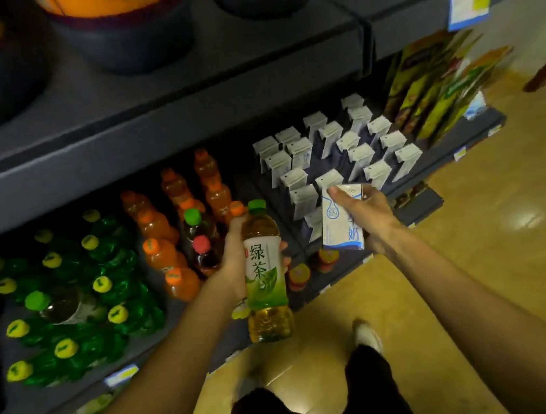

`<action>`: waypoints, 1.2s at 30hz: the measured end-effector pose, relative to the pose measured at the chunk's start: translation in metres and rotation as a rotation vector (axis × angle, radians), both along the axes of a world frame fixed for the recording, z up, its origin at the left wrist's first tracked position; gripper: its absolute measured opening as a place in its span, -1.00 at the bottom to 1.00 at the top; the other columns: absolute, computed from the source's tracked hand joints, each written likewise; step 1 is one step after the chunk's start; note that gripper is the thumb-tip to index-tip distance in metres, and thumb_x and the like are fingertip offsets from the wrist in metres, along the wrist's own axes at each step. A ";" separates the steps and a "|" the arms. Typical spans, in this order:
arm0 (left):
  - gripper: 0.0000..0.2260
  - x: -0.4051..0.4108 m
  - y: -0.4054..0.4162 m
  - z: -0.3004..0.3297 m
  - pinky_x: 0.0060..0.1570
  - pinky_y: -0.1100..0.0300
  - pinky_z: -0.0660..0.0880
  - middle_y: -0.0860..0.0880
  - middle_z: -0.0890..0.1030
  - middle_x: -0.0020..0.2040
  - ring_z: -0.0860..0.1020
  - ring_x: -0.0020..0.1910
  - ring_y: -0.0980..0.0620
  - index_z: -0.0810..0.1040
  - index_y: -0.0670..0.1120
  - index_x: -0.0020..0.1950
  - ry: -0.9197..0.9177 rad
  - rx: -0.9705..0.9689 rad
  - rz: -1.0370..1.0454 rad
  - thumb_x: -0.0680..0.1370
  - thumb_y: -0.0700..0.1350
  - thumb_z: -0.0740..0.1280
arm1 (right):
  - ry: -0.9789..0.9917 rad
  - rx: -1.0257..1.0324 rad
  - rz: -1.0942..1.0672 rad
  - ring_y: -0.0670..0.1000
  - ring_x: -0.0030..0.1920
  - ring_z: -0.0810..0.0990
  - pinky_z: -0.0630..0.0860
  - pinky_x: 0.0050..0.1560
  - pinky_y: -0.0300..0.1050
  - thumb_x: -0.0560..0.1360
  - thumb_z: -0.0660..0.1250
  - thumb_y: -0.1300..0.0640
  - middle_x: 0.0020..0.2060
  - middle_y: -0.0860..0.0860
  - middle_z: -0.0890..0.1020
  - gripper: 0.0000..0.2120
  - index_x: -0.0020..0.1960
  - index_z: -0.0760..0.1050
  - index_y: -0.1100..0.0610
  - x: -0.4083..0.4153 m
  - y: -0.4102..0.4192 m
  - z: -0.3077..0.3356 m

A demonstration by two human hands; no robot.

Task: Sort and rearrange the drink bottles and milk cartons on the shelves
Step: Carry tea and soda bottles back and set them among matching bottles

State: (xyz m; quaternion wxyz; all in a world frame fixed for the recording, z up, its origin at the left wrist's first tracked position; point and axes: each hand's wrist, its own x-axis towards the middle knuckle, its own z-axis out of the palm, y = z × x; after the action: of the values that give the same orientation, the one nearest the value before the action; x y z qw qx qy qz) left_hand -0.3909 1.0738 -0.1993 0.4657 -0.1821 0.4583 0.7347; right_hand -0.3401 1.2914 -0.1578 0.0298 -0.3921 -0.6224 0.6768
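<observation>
Amber tea fills the green tea bottle (264, 272), green-capped and upright, which our left hand (237, 265) grips around its label in front of the shelf (167, 130). Our right hand (364, 216) is closed on a white-and-blue milk carton (341, 223), held tilted just before the rows of milk cartons (337, 152) standing on the shelf. Both forearms reach forward, wrists bent inward. Left of the cartons stand orange bottles (165, 226), then green bottles (71, 298) with yellow caps. One clear bottle (62, 307) among them seems to lie sideways, though blur makes that uncertain.
</observation>
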 end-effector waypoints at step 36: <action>-0.36 0.031 0.102 -0.073 -0.19 0.09 0.42 -0.16 0.58 -0.23 0.55 -0.31 -0.15 0.61 -0.17 -0.25 0.048 0.095 0.638 0.46 0.40 0.13 | -0.015 0.869 0.919 0.22 0.35 0.46 0.46 0.20 -0.09 0.40 0.53 0.31 0.40 0.21 0.43 -0.45 0.35 0.50 0.13 -0.226 0.133 -0.166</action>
State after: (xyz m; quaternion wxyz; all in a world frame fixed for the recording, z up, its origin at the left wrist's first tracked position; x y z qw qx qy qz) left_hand -0.3600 1.1763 -0.2728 0.2089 -0.2772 0.3543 0.8684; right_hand -0.5658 1.4240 -0.3235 -0.1118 -0.0416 -0.9454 0.3033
